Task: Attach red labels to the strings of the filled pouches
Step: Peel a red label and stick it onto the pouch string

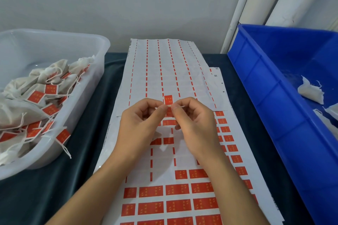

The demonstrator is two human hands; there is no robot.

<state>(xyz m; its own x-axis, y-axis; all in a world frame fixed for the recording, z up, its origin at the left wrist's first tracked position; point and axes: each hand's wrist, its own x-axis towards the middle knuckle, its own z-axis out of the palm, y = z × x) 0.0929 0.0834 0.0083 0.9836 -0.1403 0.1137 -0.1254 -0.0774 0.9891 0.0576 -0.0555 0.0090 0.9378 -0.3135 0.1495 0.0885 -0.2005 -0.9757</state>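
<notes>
My left hand (141, 118) and my right hand (190, 118) meet fingertip to fingertip over the label sheets. Together they pinch a thin white string with a red label (168, 99) standing up between the thumbs. The pouch on that string is hidden under my hands. Below them lies a sheet of red labels (175, 193), partly peeled. A spent sheet (164, 71) with only red strips left lies farther back. Finished pouches with red labels (36, 97) fill the clear tub (87, 82) at left.
A blue crate (274, 97) at right holds a few white pouches (311, 91) without labels. Everything sits on a dark cloth-covered table (54, 188). White pipes (243, 5) run up the wall at back right.
</notes>
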